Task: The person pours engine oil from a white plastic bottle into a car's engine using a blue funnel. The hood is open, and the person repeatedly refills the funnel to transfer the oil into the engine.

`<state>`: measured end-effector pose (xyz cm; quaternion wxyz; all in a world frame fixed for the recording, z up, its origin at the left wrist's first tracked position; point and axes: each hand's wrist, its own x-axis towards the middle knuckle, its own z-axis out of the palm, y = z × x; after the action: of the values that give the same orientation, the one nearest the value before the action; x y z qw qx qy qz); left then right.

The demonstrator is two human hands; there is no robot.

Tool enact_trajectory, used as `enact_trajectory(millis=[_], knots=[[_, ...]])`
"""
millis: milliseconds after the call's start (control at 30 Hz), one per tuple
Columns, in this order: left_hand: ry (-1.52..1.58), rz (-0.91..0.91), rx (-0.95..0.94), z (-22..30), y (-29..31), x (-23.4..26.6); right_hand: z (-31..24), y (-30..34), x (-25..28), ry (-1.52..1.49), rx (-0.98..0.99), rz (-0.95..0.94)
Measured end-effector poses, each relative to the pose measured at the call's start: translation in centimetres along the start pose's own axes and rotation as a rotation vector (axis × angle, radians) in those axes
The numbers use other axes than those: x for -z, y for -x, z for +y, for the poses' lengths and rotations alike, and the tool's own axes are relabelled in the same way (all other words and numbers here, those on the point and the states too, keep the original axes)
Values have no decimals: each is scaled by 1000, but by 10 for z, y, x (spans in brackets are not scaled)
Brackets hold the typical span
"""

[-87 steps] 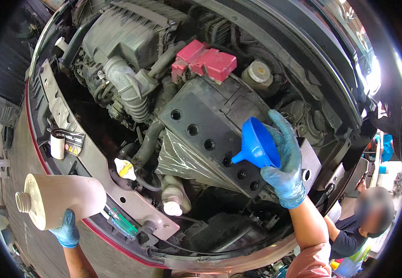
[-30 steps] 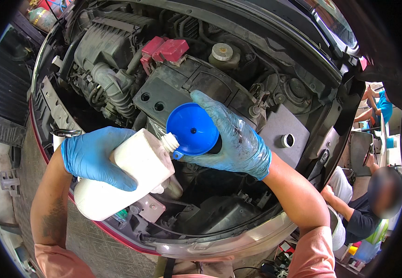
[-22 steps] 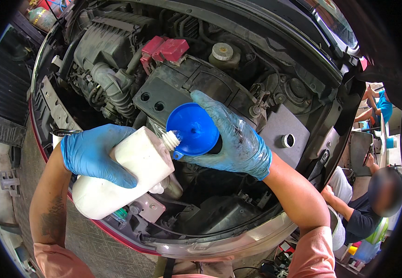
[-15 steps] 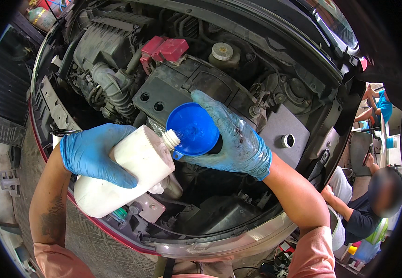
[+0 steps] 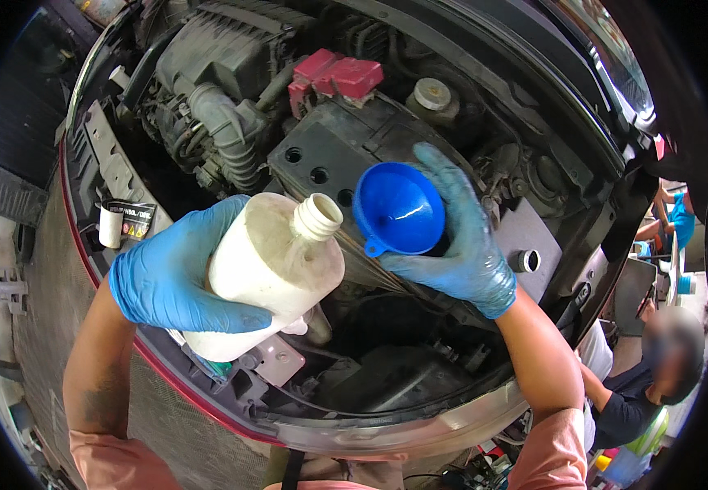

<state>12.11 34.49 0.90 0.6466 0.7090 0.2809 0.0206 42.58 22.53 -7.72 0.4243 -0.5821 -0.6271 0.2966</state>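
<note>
1. Tipped back since a moment ago, when it leaned over the funnel's rim, our white bottle [image 5: 289,282] is now more upright, with its neck [image 5: 318,216] drawn clear of the blue funnel [image 5: 399,208].
2. Our left hand [image 5: 178,269] is wrapped around the bottle, gripping its side firmly.
3. Our right hand [image 5: 468,253] is curled about the funnel's outside, holding it from the right and below; the cone opens toward us, while its spout is hidden.
4. Between the two grips, the bottle's open neck sits just beside the funnel, not touching it.
5. We see a bright streak inside the funnel, but cannot tell whether it is liquid.
6. Beyond both grips lies a black battery [image 5: 333,135] with round holes, and farther off, a red cover [image 5: 342,75].
7. Just right of our right grip is a grey panel [image 5: 542,233]; well apart, farther right, a co-worker [image 5: 632,412].
</note>
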Motion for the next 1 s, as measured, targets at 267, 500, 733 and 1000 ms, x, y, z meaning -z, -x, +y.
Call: enact_trajectory(millis=[267,500,733,1000], knots=[[250,562,-57,-40,84,-6,-3,-4,3,-477,-203,87],[-341,1064,-57,-128,170,-6,-8,-6,7,-593,-290,108],[-529,1322,-104,-169,201,-6,-6,-6,8,-651,-299,135],[-291,1470,85,-210,248,-31,-9,-6,4,-628,-333,188]])
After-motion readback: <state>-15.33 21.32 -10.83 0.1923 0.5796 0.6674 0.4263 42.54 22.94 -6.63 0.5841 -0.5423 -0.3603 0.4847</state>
